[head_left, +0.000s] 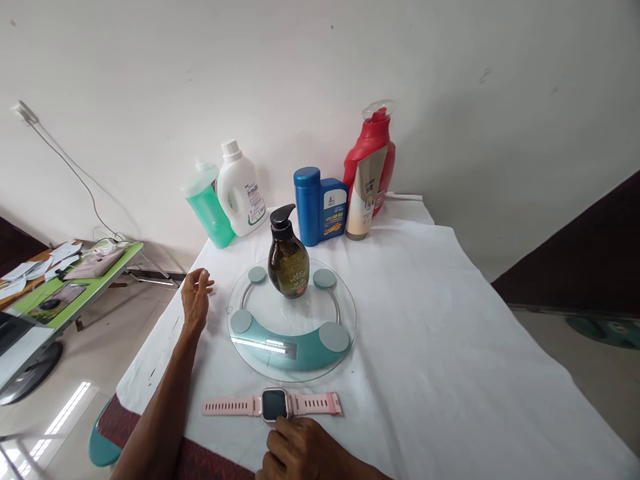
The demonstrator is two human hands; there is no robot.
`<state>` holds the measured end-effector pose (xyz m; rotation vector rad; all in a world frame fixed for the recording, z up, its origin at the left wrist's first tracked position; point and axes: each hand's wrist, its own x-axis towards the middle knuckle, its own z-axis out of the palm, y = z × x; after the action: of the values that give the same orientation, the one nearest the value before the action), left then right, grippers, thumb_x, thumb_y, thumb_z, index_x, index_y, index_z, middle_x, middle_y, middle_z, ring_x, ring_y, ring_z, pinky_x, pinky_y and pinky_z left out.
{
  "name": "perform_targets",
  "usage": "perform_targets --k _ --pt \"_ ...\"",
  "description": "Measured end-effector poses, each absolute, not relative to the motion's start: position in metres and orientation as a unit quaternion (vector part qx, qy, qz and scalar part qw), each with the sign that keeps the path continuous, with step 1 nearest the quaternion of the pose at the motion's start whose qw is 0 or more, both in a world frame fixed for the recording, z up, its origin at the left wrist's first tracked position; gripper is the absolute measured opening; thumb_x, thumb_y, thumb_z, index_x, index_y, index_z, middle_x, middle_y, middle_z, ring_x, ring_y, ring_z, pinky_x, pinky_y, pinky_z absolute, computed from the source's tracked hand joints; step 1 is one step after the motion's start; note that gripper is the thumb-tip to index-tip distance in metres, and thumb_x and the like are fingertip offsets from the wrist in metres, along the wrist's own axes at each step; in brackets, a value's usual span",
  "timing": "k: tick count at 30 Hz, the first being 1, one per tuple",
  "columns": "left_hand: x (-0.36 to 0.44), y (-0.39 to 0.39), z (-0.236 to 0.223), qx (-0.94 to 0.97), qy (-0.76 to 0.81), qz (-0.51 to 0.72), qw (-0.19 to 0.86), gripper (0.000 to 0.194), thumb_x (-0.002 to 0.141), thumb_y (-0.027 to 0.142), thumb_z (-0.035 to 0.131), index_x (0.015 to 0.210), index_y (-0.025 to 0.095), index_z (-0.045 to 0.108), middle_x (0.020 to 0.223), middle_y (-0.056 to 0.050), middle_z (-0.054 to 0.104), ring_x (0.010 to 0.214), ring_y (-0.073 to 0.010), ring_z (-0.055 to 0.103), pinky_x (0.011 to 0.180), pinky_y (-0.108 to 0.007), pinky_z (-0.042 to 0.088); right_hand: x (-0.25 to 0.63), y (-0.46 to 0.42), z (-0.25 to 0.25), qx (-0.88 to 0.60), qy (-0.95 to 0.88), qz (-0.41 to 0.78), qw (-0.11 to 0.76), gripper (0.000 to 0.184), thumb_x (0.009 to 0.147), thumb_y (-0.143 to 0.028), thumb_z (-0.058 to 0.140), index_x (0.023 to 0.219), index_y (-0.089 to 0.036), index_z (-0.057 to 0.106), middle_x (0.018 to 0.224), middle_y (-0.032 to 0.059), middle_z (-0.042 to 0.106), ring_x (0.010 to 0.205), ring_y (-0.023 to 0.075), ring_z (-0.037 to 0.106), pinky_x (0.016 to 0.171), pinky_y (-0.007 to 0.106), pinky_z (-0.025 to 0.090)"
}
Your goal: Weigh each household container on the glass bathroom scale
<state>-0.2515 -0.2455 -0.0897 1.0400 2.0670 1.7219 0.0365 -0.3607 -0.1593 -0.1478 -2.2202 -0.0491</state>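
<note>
A dark brown pump bottle point(288, 261) stands upright on a round glass scale point(292, 321) in the middle of the white-covered table point(450, 347). In front of the scale a pink smartwatch point(274, 404) lies flat with its strap stretched out. My right hand point(300, 452) rests at the table's near edge, fingers curled, one fingertip touching the watch's lower edge. My left hand point(195, 299) hovers just left of the scale, fingers loosely curled and holding nothing.
Along the wall at the back stand a green bottle point(209, 207), a white bottle point(241, 189), a blue bottle point(319, 205), a beige tube point(365, 197) and a red detergent bottle point(373, 150). A green side table point(75, 283) with papers stands at the left.
</note>
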Motion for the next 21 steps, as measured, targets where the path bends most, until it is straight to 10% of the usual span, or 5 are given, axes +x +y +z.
perform_targets --k 14,21 --pt "-0.202 -0.255 -0.055 0.449 0.701 0.554 0.010 0.059 0.088 0.063 0.064 0.129 0.022 0.058 0.131 -0.014 0.066 0.116 -0.0284 0.067 0.097 -0.043 0.055 0.028 -0.360 -0.196 -0.038 -0.950 0.004 0.310 0.036 0.089 -0.027 0.074 0.065 -0.021 0.048 0.055 -0.0042 0.049 0.048 0.0126 0.036 0.040 0.030 0.010" --pt "-0.113 -0.232 -0.014 0.658 0.615 0.418 0.121 0.080 0.069 0.050 0.087 0.137 0.023 0.054 0.130 -0.013 0.069 0.118 -0.0322 0.068 0.099 -0.049 0.056 0.021 -0.350 -0.182 -0.029 -0.977 0.060 0.201 0.031 0.097 -0.031 0.069 0.071 -0.018 0.059 0.061 -0.0024 0.058 0.047 0.0118 0.035 0.035 0.027 0.012"
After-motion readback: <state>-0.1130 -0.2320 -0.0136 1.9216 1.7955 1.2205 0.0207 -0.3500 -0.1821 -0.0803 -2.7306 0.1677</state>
